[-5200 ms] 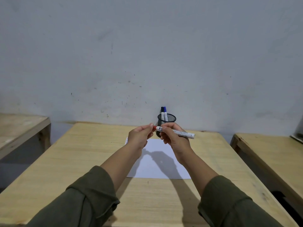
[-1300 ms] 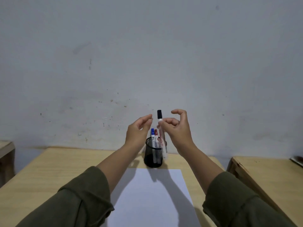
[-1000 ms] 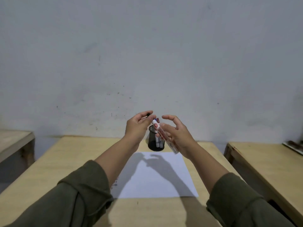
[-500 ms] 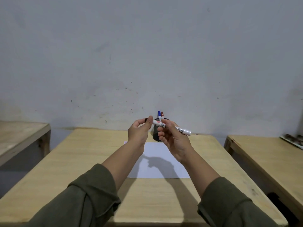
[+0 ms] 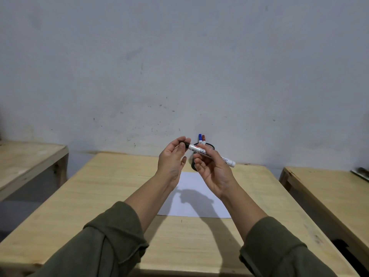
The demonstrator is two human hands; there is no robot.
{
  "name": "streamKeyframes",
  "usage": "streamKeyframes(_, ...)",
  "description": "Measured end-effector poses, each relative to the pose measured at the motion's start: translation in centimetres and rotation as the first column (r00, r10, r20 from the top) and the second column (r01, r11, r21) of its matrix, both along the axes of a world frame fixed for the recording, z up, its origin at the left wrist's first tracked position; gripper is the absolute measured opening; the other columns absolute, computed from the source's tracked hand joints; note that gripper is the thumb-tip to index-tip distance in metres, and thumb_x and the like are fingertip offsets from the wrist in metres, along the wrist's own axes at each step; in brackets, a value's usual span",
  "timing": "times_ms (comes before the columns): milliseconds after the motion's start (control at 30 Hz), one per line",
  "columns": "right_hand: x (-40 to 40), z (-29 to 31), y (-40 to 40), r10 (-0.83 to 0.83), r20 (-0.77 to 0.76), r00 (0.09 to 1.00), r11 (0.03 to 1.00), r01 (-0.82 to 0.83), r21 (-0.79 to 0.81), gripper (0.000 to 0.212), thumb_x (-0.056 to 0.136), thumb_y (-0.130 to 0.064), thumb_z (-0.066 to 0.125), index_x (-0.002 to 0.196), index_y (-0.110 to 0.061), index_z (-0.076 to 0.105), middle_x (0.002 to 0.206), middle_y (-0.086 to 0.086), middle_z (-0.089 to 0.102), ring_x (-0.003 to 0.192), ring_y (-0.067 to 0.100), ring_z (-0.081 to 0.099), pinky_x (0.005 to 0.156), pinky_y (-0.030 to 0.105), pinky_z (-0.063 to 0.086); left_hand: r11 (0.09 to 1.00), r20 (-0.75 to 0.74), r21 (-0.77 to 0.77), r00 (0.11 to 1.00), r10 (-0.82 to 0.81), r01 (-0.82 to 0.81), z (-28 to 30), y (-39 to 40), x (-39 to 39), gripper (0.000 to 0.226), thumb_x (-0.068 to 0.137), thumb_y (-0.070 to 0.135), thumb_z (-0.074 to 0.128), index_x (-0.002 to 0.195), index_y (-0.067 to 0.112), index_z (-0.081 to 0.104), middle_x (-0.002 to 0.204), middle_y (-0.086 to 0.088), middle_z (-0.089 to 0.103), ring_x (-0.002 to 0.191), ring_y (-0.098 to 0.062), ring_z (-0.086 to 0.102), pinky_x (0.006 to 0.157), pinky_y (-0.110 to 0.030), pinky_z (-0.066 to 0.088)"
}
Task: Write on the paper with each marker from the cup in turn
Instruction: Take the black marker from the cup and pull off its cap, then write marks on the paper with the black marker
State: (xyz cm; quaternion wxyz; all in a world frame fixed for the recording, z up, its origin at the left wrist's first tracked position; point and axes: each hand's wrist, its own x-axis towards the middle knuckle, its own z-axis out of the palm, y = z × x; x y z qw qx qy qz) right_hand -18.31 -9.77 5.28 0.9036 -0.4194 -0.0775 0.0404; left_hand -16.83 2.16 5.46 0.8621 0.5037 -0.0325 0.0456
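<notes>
Wooden table (image 5: pixel 119 188), paper (image 5: pixel 191 208), mesh cup (image 5: pixel 209 147) behind my hands.
Right hand (image 5: pixel 214 170) grips black marker (image 5: pixel 201 151); left hand (image 5: pixel 172 158) pinches its cap; blue and red markers (image 5: pixel 201 138) stand before grey wall (image 5: pixel 179 66).

cup (image 5: pixel 193 164): mostly hidden behind both hands, only rim + dark side patch show
marker (image 5: pixel 201 151) label: mid letters covered by right hand (image 5: pixel 214 172) fingers
marker cap (image 5: pixel 184 144): half hidden in left hand (image 5: pixel 173 160) fingertips
paper (image 5: pixel 199 204): far edge hidden by hands
right-side object (image 5: pixel 361 172): cut by frame edge, can't ID
</notes>
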Motion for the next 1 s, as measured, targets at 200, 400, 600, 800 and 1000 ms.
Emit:
streamKeyframes(200, 0.2, -1.0, -0.2, -0.014, 0.028, 1.000, 1.000, 0.014, -0.009, 0.021, 0.093, -0.011, 0.046, 0.102, -0.003, 0.064, 0.068, 0.008, 0.066, 0.058, 0.010, 0.061, 0.061, 0.017, 0.054, 0.991, -0.112, -0.020, 0.986, 0.126, -0.129, -0.5, 1.4, 1.0, 0.007, 0.085, 0.030, 0.064, 0.082, 0.024, 0.062, 0.079, 0.014, 0.068, 0.086, 0.000, 0.062, 0.077, -0.022, 0.037)
streamKeyframes(400, 0.3, -2.6, -0.5, 0.012, -0.053, 0.999, 0.998, -0.015, -0.060, 0.022, 0.092, -0.015, 0.047, 0.101, -0.011, 0.067, 0.072, 0.008, 0.067, 0.058, 0.012, 0.063, 0.061, 0.019, 0.055, 0.830, -0.012, 0.442, 0.923, 0.384, -0.340, -3.6, 5.3, 1.1, 0.009, 0.078, 0.030, 0.071, 0.083, 0.025, 0.067, 0.081, 0.008, 0.071, 0.089, -0.010, 0.066, 0.076, -0.019, 0.047)
streamKeyframes(600, 0.3, -4.7, 0.5, 0.014, -0.101, 0.995, 0.985, -0.031, -0.168, 0.013, 0.090, -0.016, 0.053, 0.092, -0.013, 0.066, 0.070, 0.004, 0.066, 0.059, 0.011, 0.062, 0.059, 0.019, 0.054, 0.637, -0.020, 0.693, 0.873, 0.487, -0.339, -8.5, 8.7, -0.1, 0.010, 0.081, 0.017, 0.069, 0.089, 0.014, 0.072, 0.091, -0.004, 0.072, 0.068, -0.004, 0.063, 0.044, 0.001, 0.038)
streamKeyframes(800, 0.7, -7.0, 1.9, 0.002, -0.123, 0.992, 0.955, -0.038, -0.295, 0.013, 0.091, -0.019, 0.056, 0.082, -0.014, 0.062, 0.064, 0.000, 0.058, 0.054, 0.008, 0.054, 0.052, 0.017, 0.047, 0.503, -0.059, 0.835, 0.871, 0.488, -0.226, -11.2, 10.3, -0.4, 0.006, 0.077, 0.021, 0.069, 0.083, 0.024, 0.070, 0.091, 0.002, 0.075, 0.077, -0.011, 0.069, 0.085, -0.030, 0.053)
streamKeyframes(1000, 0.8, -8.3, 3.5, 0.011, -0.176, 0.984, 0.942, -0.070, -0.330, 0.008, 0.089, -0.008, 0.056, 0.093, -0.008, 0.063, 0.058, 0.001, 0.057, 0.049, 0.009, 0.051, 0.050, 0.018, 0.042, 0.410, -0.010, 0.890, 0.889, 0.457, -0.200, -12.0, 10.7, -0.5, 0.029, 0.078, 0.030, 0.069, 0.106, 0.023, 0.068, 0.105, 0.002, 0.074, 0.107, -0.018, 0.063, 0.098, -0.034, 0.043)
